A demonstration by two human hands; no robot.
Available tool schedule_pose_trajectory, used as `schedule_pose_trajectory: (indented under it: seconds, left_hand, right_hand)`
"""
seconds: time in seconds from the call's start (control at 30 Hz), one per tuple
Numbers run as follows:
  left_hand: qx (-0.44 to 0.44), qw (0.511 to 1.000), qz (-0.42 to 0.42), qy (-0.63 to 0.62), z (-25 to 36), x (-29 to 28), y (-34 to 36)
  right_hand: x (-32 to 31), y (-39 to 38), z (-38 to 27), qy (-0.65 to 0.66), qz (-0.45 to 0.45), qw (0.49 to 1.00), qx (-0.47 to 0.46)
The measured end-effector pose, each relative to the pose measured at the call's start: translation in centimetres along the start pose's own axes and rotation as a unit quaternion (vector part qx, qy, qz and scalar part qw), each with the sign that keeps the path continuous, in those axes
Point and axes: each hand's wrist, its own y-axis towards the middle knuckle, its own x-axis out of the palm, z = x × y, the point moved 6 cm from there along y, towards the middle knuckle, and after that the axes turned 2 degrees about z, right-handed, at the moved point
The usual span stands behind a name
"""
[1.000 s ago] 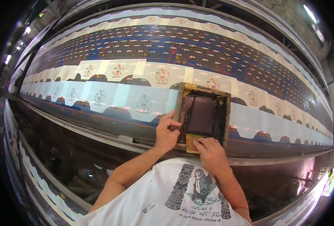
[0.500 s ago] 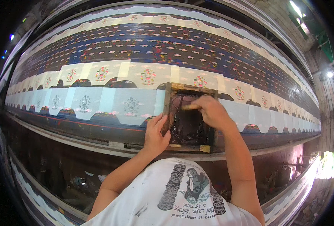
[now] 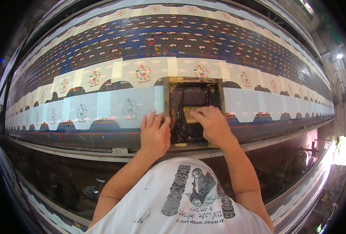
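A dark wooden screen frame [image 3: 167,95] with glossy black ink inside rests over a row of pale blue printed pieces [image 3: 135,93]. My left hand [image 3: 155,134] lies just left of the frame, fingers spread, its thumb at the frame's side. My right hand [image 3: 216,128] grips a small wooden squeegee [image 3: 190,116] in the middle of the screen. To the left, the blue pieces carry grey prints. Behind them runs a row of cream pieces [image 3: 182,66] bearing colourful printed motifs.
The long printing table [image 3: 87,141] spans the view, with dark patterned strips [image 3: 157,41] along its middle and more pale rows at the far side. Parallel rails [image 3: 303,199] and another row run along the bottom. A block wall [image 3: 335,89] stands at the right.
The squeegee in my right hand went from the screen's near end up toward its far end and is now back at the middle. My left hand's fingers have spread. The view has shifted.
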Motion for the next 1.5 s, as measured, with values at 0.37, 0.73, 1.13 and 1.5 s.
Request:
schedule_pose_trajectory:
  seconds: [0.37,0.73,1.13,1.5]
  left_hand:
    - [0.030,0.997,0.063,-0.014,0.2,0.0,0.5]
    - [0.005,0.995,0.092,-0.032,-0.1,-0.2,-0.1]
    - [-0.051,0.983,0.078,-0.160,-1.3,1.7,-0.1]
    - [-0.212,0.894,0.099,-0.382,-2.3,5.9,0.1]
  right_hand:
    - [-1.5,-6.3,-5.7,0.034,-0.027,0.998,0.040]
    - [-16.0,-1.9,-15.0,0.580,0.103,0.804,-0.073]
    - [-19.7,-2.4,-20.4,0.592,0.204,0.710,-0.322]
    - [-21.3,-2.9,-18.8,0.617,0.096,0.709,-0.329]
